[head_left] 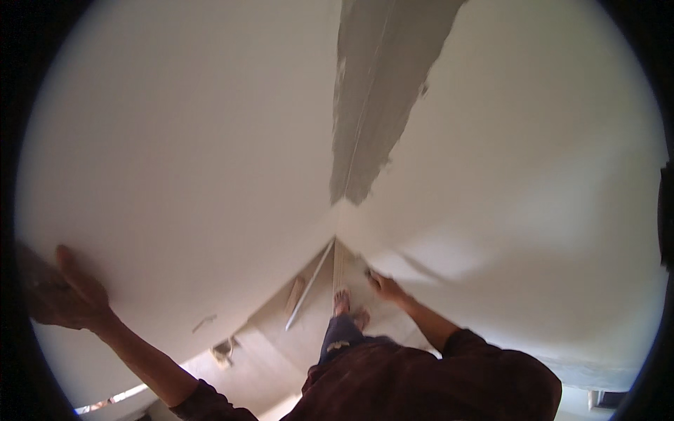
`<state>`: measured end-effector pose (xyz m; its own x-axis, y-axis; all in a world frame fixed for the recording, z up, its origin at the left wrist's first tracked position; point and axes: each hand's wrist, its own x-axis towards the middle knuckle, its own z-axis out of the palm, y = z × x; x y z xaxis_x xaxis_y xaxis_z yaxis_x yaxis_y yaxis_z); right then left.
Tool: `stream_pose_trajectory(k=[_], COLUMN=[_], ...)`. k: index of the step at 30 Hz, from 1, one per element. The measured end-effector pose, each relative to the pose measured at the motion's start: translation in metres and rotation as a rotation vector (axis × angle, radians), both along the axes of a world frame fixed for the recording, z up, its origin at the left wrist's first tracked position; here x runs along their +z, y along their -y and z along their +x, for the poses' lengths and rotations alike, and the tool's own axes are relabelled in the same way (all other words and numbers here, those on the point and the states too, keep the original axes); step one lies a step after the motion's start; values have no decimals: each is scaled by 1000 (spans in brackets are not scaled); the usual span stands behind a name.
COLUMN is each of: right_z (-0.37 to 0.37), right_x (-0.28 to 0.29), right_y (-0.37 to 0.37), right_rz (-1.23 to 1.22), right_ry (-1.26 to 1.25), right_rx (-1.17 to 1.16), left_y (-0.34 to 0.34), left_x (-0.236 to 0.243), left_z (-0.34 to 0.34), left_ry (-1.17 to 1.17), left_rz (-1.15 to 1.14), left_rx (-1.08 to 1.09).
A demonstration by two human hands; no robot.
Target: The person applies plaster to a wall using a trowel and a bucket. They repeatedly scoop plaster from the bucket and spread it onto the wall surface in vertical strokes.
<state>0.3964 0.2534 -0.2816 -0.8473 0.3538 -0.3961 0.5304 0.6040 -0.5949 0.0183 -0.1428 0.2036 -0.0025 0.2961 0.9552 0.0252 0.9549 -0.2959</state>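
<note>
Two white walls meet in a corner, with a long, ragged-edged grey band of plaster along the upper part of the joint. At the far left, my left hand is against or close to the wall, its thumb raised; its fingers are dark and blurred, so whether it holds something is unclear. My right hand is closed on a small flat tool, apparently a putty knife, low beside the right wall, right of the corner.
My bare feet stand on a pale floor in the corner. A long white rod and a short wooden piece lie beside them. Some small beige items are at the foot of the left wall.
</note>
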Motion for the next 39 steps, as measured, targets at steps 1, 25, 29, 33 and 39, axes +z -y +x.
stream_pose_trajectory(k=[1,25,29,33,39], right_z=[21,120,98,66,41], right_x=[2,134,185,226,449], right_y=[1,24,41,23,42], right_rz=[-15,-138,-110,12,-301], right_ry=[23,-24,-60,-218,-584], right_rx=[-13,-310,-280,-109,-365], left_y=[-17,-415,-412,-408,-338], left_x=[7,44,78,124,123], left_z=[2,131,131,123,135], left_ry=[-45,640,474,455,804], left_rz=[-23,148,152,166,77], left_rx=[-149,-1714,-1743,-1721,-2202])
